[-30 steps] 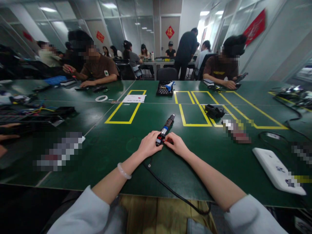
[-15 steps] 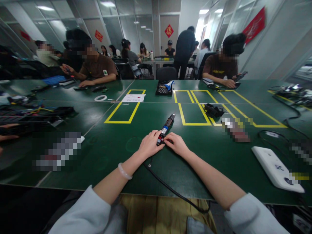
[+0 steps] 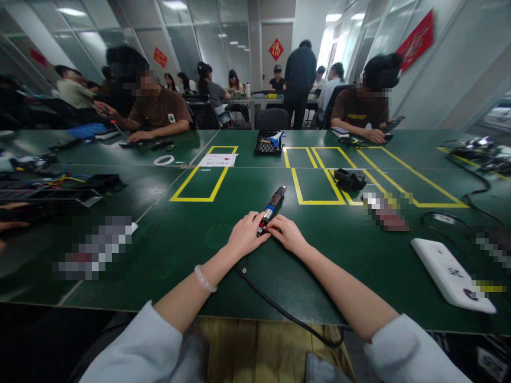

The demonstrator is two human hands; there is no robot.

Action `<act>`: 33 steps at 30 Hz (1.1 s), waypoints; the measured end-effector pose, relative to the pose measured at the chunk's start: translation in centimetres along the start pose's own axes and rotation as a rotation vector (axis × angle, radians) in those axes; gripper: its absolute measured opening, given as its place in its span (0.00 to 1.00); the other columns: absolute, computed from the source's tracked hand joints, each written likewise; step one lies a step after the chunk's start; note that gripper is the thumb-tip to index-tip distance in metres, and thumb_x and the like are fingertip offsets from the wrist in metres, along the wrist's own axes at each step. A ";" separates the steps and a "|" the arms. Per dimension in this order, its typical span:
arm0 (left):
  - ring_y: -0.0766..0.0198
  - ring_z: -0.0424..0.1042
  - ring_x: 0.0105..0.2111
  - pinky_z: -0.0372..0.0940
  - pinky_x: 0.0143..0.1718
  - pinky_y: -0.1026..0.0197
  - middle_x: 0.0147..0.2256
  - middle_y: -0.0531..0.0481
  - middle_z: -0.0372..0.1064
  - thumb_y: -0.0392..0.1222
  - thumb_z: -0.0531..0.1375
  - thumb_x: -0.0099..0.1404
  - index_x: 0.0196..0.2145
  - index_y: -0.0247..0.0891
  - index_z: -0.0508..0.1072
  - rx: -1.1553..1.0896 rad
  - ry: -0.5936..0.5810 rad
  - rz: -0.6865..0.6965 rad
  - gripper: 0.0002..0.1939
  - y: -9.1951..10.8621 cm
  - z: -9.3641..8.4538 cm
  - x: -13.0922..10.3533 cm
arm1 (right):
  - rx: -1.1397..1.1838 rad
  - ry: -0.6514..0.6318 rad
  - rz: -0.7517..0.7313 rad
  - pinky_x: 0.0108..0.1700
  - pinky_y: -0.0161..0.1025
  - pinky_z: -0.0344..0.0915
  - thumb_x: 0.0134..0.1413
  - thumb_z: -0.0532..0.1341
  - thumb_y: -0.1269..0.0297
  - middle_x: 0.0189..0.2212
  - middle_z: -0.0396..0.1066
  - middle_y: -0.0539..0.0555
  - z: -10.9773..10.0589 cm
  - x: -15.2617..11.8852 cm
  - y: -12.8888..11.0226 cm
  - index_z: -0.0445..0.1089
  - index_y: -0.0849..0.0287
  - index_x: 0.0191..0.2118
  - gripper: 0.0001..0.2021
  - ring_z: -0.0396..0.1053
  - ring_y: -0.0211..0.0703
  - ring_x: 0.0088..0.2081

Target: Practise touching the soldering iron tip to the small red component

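Observation:
A slim black tool-like device (image 3: 273,203) with a blue band, a silver section and red parts lies slanted on the green table (image 3: 191,234), its metal tip pointing away from me. My left hand (image 3: 246,234) is closed around the left side of its near end. On the right side of that end, the fingertips of my right hand (image 3: 288,233) are pinched at the red parts; whatever small piece they grip is hidden. A black cable (image 3: 275,305) runs from under my left wrist over the table's front edge.
A white power bank-like box (image 3: 451,274) lies at right, with cables beyond. Farther off are a black part (image 3: 350,180), a black tray (image 3: 268,143) and a paper sheet (image 3: 217,160). People sit across the table; another person's hand (image 3: 16,215) shows at far left.
Both my hands and the device hold nearly the same place. Across the table at left, a person's raised hand has shifted left, and a thin tool now shows in it.

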State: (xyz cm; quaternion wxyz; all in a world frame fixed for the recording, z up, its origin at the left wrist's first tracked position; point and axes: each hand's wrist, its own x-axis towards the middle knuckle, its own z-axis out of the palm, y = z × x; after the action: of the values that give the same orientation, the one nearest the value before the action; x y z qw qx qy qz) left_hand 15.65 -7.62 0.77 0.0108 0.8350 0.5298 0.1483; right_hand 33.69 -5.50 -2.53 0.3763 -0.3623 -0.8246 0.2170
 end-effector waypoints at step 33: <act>0.41 0.61 0.56 0.62 0.51 0.46 0.58 0.34 0.57 0.60 0.57 0.60 0.64 0.40 0.56 0.057 0.029 -0.697 0.39 -17.3 -2.5 0.8 | -0.021 -0.062 0.073 0.40 0.35 0.62 0.60 0.57 0.70 0.37 0.68 0.53 -0.9 -0.6 0.4 0.72 0.57 0.39 0.06 0.67 0.39 0.38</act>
State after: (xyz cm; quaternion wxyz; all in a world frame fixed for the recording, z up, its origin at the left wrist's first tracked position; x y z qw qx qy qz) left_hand 0.05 0.31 0.36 0.0299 0.6017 0.7870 0.1329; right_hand 34.81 -5.68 -2.52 0.3386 -0.3893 -0.8244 0.2328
